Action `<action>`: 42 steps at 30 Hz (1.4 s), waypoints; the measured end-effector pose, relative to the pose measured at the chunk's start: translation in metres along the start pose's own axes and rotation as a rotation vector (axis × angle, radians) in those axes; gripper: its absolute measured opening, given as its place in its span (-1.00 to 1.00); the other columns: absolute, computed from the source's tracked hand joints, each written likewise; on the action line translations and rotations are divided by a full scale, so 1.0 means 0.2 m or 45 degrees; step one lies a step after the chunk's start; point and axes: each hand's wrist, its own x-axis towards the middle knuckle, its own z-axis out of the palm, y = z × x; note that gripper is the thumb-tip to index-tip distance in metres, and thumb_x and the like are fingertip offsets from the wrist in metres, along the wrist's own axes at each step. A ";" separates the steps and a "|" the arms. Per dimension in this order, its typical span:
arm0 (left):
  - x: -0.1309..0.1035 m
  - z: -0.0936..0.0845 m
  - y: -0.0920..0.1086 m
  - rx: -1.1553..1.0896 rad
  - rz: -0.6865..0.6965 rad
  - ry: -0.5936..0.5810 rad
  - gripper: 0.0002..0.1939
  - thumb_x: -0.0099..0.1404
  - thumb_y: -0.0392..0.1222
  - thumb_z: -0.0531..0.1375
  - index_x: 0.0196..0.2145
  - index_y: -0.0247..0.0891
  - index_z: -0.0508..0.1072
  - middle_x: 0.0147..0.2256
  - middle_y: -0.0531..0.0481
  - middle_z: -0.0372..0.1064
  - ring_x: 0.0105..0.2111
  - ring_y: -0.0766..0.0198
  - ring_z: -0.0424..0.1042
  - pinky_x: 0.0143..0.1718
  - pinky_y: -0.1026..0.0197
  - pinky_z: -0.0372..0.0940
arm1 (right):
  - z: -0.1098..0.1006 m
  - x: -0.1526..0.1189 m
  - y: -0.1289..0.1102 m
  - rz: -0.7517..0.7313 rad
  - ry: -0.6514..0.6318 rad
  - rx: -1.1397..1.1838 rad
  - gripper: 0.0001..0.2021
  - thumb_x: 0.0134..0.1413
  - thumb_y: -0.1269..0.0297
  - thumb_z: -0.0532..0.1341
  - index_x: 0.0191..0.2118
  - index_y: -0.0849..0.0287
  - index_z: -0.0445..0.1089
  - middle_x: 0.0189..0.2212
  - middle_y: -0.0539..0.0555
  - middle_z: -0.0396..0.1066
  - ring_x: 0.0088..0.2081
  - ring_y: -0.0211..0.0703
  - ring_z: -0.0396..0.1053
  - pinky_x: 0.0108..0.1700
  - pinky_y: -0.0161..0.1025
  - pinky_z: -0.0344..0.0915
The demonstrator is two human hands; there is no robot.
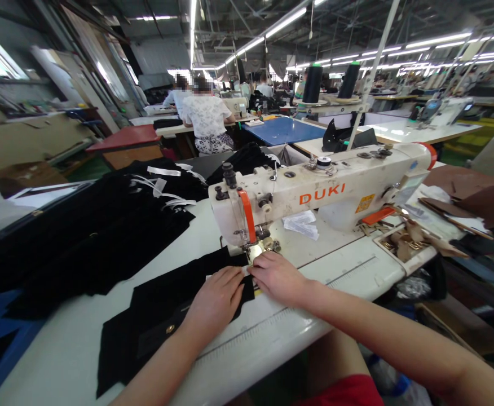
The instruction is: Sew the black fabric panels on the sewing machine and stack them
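On the sewing machine bed, a black fabric piece (158,304) with a small gold-coloured snap lies flat, its far end close to the needle area. My left hand (217,296) rests on this fabric, fingers bent and close together, gripping it near its right end. A small white label (245,271) shows between the fingertips of both hands. My right hand (278,276) pinches at the label just in front of the presser foot (255,252). The fingertips partly hide the label and the fabric edge. The white sewing machine (289,192) has an orange finger guard.
A large heap of black fabric pieces (86,225) with white strips lies to the left. White labels (301,224) sit under the machine arm. At right, a recessed tray (403,242) holds scraps and metal bits. A person in a white patterned top (207,115) sits further back.
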 end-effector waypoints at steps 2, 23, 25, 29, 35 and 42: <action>-0.02 0.00 0.02 -0.015 -0.071 -0.034 -0.68 0.37 -0.22 0.02 -0.06 -0.35 0.48 -0.06 -0.19 0.49 -0.04 0.09 0.44 0.00 0.01 0.38 | 0.00 0.01 0.01 -0.030 -0.007 -0.022 -0.84 0.25 0.37 0.10 -0.21 0.24 0.44 -0.31 0.12 0.38 -0.19 -0.06 0.27 -0.07 -0.16 0.24; 0.02 0.05 0.03 -0.026 -0.186 -0.230 -0.60 0.38 -0.16 0.00 0.09 -0.33 0.40 0.10 -0.22 0.36 0.13 0.06 0.33 0.13 -0.08 0.26 | 0.03 0.04 0.06 -0.026 0.025 -0.059 -0.85 0.20 0.40 0.13 -0.27 0.27 0.46 -0.33 0.12 0.40 -0.21 -0.07 0.28 -0.10 -0.18 0.21; 0.03 0.05 0.02 -0.025 -0.190 -0.226 -0.60 0.38 -0.16 0.00 0.09 -0.29 0.40 0.11 -0.19 0.36 0.13 0.07 0.33 0.13 -0.06 0.26 | 0.03 0.04 0.06 0.001 0.028 -0.055 -0.84 0.22 0.40 0.12 -0.27 0.27 0.46 -0.33 0.12 0.40 -0.22 -0.08 0.27 -0.13 -0.18 0.20; 0.06 0.06 -0.01 -0.034 -0.210 -0.248 -0.58 0.38 -0.16 -0.02 0.09 -0.35 0.40 0.10 -0.22 0.37 0.13 0.04 0.32 0.13 -0.10 0.26 | 0.01 0.05 0.07 0.047 0.028 -0.059 -0.79 0.26 0.39 0.07 -0.27 0.27 0.45 -0.34 0.12 0.39 -0.27 -0.11 0.26 -0.16 -0.18 0.20; 0.07 0.08 -0.02 -0.009 -0.203 -0.263 -0.58 0.38 -0.15 -0.03 0.08 -0.35 0.40 0.10 -0.23 0.37 0.13 0.03 0.32 0.14 -0.11 0.25 | 0.02 0.05 0.07 0.035 0.003 -0.050 -0.81 0.24 0.41 0.10 -0.29 0.28 0.46 -0.33 0.14 0.41 -0.24 -0.09 0.26 -0.13 -0.18 0.19; 0.08 0.07 -0.02 -0.010 -0.209 -0.257 -0.58 0.38 -0.14 -0.04 0.07 -0.38 0.40 0.09 -0.25 0.37 0.12 0.02 0.34 0.12 -0.11 0.26 | 0.01 0.05 0.07 0.067 -0.021 -0.039 -0.79 0.26 0.39 0.08 -0.28 0.28 0.46 -0.32 0.15 0.41 -0.24 -0.09 0.26 -0.13 -0.18 0.19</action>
